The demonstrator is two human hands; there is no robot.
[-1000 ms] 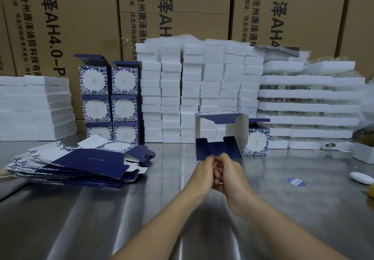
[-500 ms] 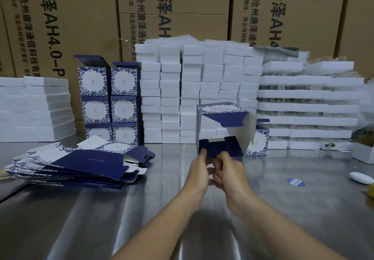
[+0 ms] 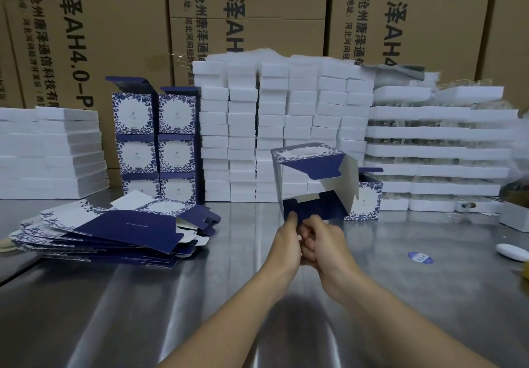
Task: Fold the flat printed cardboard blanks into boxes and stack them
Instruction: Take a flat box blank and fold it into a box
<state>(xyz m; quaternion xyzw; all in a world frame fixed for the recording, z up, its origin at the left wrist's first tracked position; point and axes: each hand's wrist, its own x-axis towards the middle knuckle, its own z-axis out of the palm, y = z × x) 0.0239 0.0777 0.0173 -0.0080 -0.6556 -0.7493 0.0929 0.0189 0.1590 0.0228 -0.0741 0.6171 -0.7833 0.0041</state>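
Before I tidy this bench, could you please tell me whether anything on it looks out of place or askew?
The pile of flat blanks on the left is fanned out unevenly, not squared. A blue sticker lies alone on the steel table, right of the hands. The folded boxes stand straight.

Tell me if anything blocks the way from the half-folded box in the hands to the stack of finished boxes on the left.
Nothing visible does. The half-folded blue-and-white printed cardboard box is held above bare steel table; the stacked finished printed boxes stand back left, and the pile of flat blanks lies nearer, beside the path.
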